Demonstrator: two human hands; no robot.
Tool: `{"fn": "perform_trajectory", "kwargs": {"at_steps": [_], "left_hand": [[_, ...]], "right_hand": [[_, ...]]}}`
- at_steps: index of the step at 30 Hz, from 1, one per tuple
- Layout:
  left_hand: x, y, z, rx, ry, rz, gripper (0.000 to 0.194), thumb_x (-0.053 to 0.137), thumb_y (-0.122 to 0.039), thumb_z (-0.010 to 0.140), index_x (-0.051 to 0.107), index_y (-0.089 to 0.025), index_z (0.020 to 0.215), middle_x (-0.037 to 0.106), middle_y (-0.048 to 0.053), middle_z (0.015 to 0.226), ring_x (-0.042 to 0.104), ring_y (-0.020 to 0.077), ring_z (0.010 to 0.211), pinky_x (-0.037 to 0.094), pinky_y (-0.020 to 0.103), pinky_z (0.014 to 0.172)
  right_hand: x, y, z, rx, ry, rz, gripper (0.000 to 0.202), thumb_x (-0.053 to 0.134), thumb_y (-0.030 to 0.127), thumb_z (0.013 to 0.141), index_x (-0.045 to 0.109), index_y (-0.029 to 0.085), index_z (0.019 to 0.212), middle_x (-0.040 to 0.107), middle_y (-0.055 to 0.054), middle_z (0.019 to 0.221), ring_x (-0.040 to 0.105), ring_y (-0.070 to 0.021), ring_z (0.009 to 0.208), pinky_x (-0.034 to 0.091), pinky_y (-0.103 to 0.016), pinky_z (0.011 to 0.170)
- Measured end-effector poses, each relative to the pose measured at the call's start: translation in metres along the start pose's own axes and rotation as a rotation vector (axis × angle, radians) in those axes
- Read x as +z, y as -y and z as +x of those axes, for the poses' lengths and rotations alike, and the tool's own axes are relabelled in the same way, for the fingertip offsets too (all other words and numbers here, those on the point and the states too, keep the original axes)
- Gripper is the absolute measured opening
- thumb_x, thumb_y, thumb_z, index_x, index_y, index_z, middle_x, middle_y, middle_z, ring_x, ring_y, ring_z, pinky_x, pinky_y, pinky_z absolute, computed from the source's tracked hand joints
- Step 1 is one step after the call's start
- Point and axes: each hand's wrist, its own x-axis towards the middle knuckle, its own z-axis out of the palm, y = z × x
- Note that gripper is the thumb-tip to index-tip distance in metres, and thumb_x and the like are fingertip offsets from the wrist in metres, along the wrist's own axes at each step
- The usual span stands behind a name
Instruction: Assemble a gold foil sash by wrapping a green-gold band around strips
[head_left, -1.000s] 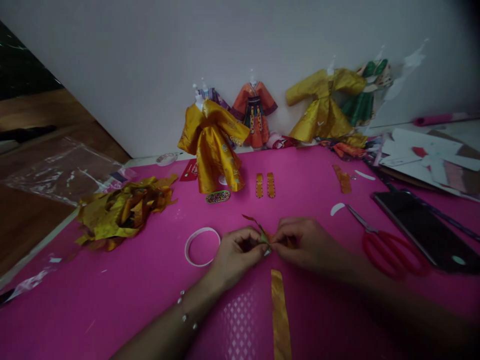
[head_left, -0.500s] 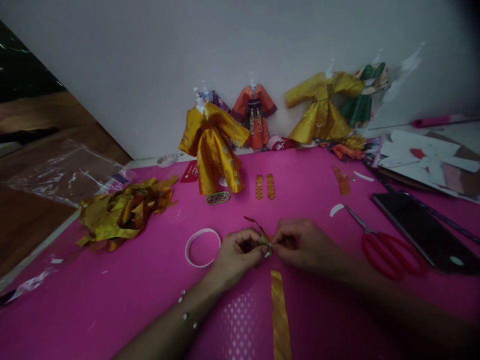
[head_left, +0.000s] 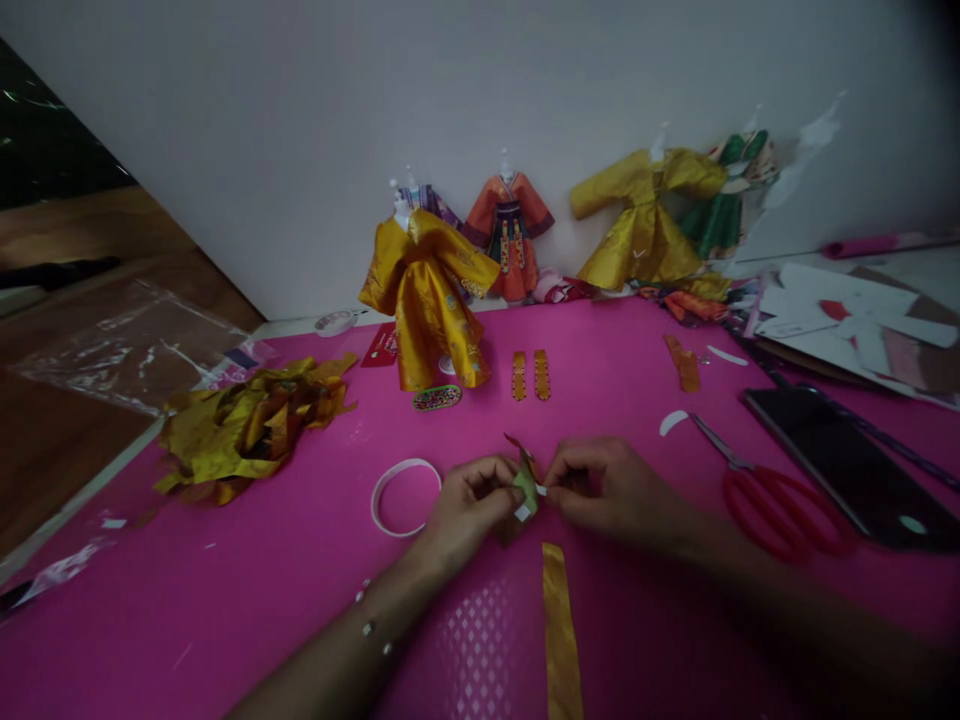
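Observation:
My left hand point(head_left: 480, 505) pinches a small folded piece of greenish-gold fabric point(head_left: 527, 488) with a pointed brown end sticking up. A small white patch shows on its lower edge. Thumb and forefinger of my right hand point(head_left: 596, 485) are closed on a tiny white strip point(head_left: 541, 490) at the fabric's right side; I cannot tell whether it is tape or paper. Just below the hands lies a long gold fabric strip point(head_left: 561, 630). To the left of my left hand is a white tape ring point(head_left: 373, 495). Two narrow gold strips with patterned edges point(head_left: 541, 377) lie beyond the hands.
Red-handled scissors point(head_left: 780, 510) and a black phone point(head_left: 847, 465) lie to the right. Gold fabric scraps point(head_left: 247, 425) are heaped at left. Small dressed figures, one in a gold robe point(head_left: 427, 300), stand along the wall. Papers point(head_left: 855, 315) are stacked at far right on the pink mat point(head_left: 285, 610).
The fabric in my left hand has turned, showing more of its greenish face and white patch. My right fingertips now hold a white strip at its edge, slightly apart from the left fingers.

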Motion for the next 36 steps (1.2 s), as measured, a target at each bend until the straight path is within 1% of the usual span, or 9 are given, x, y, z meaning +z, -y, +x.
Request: {"fn": "perform_trajectory", "kwargs": {"at_steps": [4, 9, 12, 15, 19, 22, 26, 32, 36], "left_hand": [[-0.003, 0.002, 0.001, -0.010, -0.017, -0.031, 0.013, 0.063, -0.019, 0.066, 0.051, -0.017, 0.061, 0.055, -0.005, 0.059, 0.046, 0.0061, 0.041, 0.040, 0.018, 0.038], [-0.007, 0.006, 0.002, -0.012, -0.007, -0.049, 0.013, 0.061, -0.020, 0.065, 0.049, -0.019, 0.063, 0.051, -0.006, 0.057, 0.042, 0.0059, 0.040, 0.035, 0.017, 0.036], [-0.009, 0.008, 0.002, -0.011, 0.041, -0.043, 0.012, 0.061, -0.021, 0.065, 0.050, -0.018, 0.063, 0.054, -0.004, 0.059, 0.043, 0.0068, 0.042, 0.035, 0.018, 0.038], [-0.009, 0.008, 0.001, -0.004, 0.082, -0.032, 0.011, 0.061, -0.021, 0.064, 0.050, -0.018, 0.063, 0.056, -0.002, 0.062, 0.044, 0.0075, 0.046, 0.033, 0.019, 0.042], [-0.009, 0.008, 0.001, 0.020, 0.117, -0.015, 0.010, 0.062, -0.022, 0.064, 0.053, -0.018, 0.065, 0.054, -0.002, 0.059, 0.050, 0.0114, 0.054, 0.036, 0.023, 0.050], [-0.010, 0.009, 0.002, 0.028, 0.132, -0.023, 0.011, 0.063, -0.023, 0.064, 0.054, -0.017, 0.065, 0.056, -0.001, 0.062, 0.051, 0.0128, 0.057, 0.038, 0.025, 0.055], [-0.010, 0.009, 0.001, 0.033, 0.159, -0.044, 0.011, 0.062, -0.025, 0.064, 0.054, -0.018, 0.064, 0.058, -0.001, 0.066, 0.048, 0.0110, 0.055, 0.038, 0.025, 0.056], [-0.012, 0.009, 0.001, 0.033, 0.166, -0.040, 0.009, 0.061, -0.023, 0.065, 0.054, -0.017, 0.064, 0.059, 0.000, 0.067, 0.047, 0.0104, 0.055, 0.036, 0.023, 0.052], [-0.013, 0.011, 0.003, 0.027, 0.128, 0.003, 0.010, 0.061, -0.025, 0.065, 0.055, -0.017, 0.065, 0.057, -0.001, 0.065, 0.046, 0.0094, 0.053, 0.035, 0.022, 0.050]], "right_hand": [[-0.002, 0.002, 0.001, 0.053, 0.003, 0.051, 0.012, 0.056, 0.011, 0.067, 0.065, 0.019, 0.067, 0.058, 0.003, 0.059, 0.047, -0.0109, 0.054, 0.036, -0.024, 0.052], [-0.008, 0.002, 0.004, 0.182, -0.033, 0.279, 0.008, 0.061, 0.024, 0.070, 0.062, 0.020, 0.064, 0.055, 0.003, 0.056, 0.047, -0.0122, 0.053, 0.037, -0.026, 0.052], [-0.012, -0.006, 0.008, 0.157, -0.158, 0.463, 0.010, 0.064, 0.027, 0.072, 0.062, 0.021, 0.064, 0.067, -0.001, 0.076, 0.060, -0.0164, 0.074, 0.045, -0.030, 0.070], [-0.013, -0.012, 0.012, 0.226, -0.184, 0.653, 0.011, 0.069, 0.027, 0.069, 0.061, 0.021, 0.065, 0.070, -0.004, 0.106, 0.063, -0.0215, 0.099, 0.045, -0.035, 0.088], [-0.010, -0.012, 0.015, 0.377, -0.099, 0.892, 0.015, 0.072, 0.029, 0.065, 0.060, 0.020, 0.066, 0.067, -0.007, 0.118, 0.067, -0.0219, 0.091, 0.047, -0.041, 0.089], [-0.008, -0.010, 0.015, 0.419, -0.058, 0.960, 0.014, 0.072, 0.027, 0.064, 0.060, 0.020, 0.067, 0.066, -0.007, 0.120, 0.067, -0.0213, 0.089, 0.047, -0.041, 0.089], [-0.008, -0.012, 0.015, 0.451, -0.076, 0.932, 0.014, 0.071, 0.024, 0.064, 0.058, 0.020, 0.066, 0.066, -0.005, 0.117, 0.065, -0.0178, 0.083, 0.049, -0.037, 0.083], [-0.011, -0.013, 0.012, 0.514, 0.060, 0.989, 0.010, 0.068, 0.026, 0.071, 0.062, 0.019, 0.074, 0.071, -0.005, 0.101, 0.064, -0.0179, 0.083, 0.048, -0.030, 0.070], [-0.011, -0.015, 0.015, 0.416, -0.017, 1.001, 0.010, 0.070, 0.027, 0.068, 0.066, 0.018, 0.071, 0.072, -0.005, 0.093, 0.063, -0.0175, 0.081, 0.048, -0.032, 0.074]]}}
